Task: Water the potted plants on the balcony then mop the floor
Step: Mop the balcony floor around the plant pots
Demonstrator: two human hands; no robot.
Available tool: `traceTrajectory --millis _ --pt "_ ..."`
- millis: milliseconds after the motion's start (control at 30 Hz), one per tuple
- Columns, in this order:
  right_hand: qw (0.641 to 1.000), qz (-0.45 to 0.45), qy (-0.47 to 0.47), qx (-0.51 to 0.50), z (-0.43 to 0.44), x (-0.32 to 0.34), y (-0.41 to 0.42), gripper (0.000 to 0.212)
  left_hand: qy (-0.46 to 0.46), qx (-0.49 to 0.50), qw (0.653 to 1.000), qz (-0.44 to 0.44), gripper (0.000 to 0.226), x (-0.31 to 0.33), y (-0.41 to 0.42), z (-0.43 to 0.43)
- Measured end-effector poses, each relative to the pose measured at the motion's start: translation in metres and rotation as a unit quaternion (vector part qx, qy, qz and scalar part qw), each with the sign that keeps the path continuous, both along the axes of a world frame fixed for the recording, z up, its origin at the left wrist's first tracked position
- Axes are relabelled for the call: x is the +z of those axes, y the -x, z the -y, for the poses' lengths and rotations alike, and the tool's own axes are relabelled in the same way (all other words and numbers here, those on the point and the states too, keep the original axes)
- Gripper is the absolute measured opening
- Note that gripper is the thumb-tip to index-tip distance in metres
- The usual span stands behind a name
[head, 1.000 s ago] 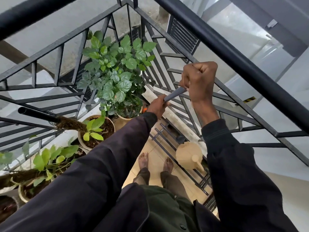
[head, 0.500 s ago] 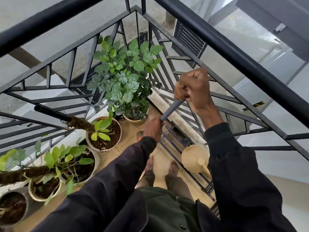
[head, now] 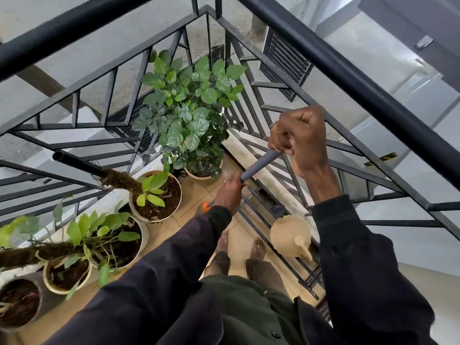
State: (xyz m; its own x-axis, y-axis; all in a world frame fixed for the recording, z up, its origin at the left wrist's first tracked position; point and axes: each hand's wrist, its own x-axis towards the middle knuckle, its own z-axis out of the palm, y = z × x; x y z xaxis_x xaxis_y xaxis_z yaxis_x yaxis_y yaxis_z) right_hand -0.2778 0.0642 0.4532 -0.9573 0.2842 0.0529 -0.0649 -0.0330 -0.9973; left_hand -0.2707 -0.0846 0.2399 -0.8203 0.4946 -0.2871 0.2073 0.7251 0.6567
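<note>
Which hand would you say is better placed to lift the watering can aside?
Probably the right hand: the watering can stands on that side, while the left hand grips the mop handle lower down.

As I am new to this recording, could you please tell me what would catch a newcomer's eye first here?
The eye lands first on the grey mop handle at centre, gripped by the right hand at its top and the left hand lower down. Behind it a bushy potted plant fills the corner of the black railing, and a beige watering can sits on the floor at right.
</note>
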Motion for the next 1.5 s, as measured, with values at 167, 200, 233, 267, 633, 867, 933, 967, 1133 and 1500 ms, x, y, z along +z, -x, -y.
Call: traceTrajectory --millis 167,200,233,267,633,867,933,967,1133,1500 --pt "0.996 -0.054 -0.027 -0.063 -0.006 0.007 0.006 0.041 -0.044 -0.052 0.998 0.012 0.019 0.012 0.038 -0.051" --pt "0.995 -0.065 -0.025 -0.071 -0.007 0.007 0.007 0.042 -0.055 -0.05 0.997 0.018 0.017 0.014 0.046 -0.061" --pt "0.994 -0.076 -0.021 -0.079 -0.008 0.007 0.007 0.041 -0.068 -0.04 0.996 0.031 0.014 0.016 0.052 -0.07" --pt "0.992 -0.087 -0.016 -0.092 -0.011 0.007 0.008 0.039 -0.083 -0.021 0.995 0.048 0.011 0.018 0.058 -0.077" --pt "0.983 0.003 -0.03 -0.182 -0.016 -0.015 0.007 0.031 -0.056 -0.021 0.992 0.115 0.019 0.01 0.059 -0.073" --pt "0.992 0.022 0.003 -0.121 -0.02 -0.006 0.025 0.028 -0.037 -0.037 0.997 0.063 0.026 0.014 0.055 -0.053" --pt "0.994 0.032 0.015 -0.102 -0.021 -0.007 0.026 0.029 -0.011 -0.051 0.998 0.041 0.025 0.012 0.047 -0.044" --pt "0.995 0.038 0.021 -0.093 -0.022 -0.008 0.025 0.03 0.005 -0.056 0.998 0.031 0.024 0.01 0.044 -0.039" --pt "0.993 0.079 0.072 -0.052 -0.019 -0.021 0.02 0.034 0.048 -0.068 0.996 0.022 0.022 -0.002 0.024 -0.007" --pt "0.993 0.016 0.091 -0.079 -0.025 -0.033 -0.004 0.047 0.068 -0.103 0.992 0.016 0.028 -0.013 0.005 -0.01"
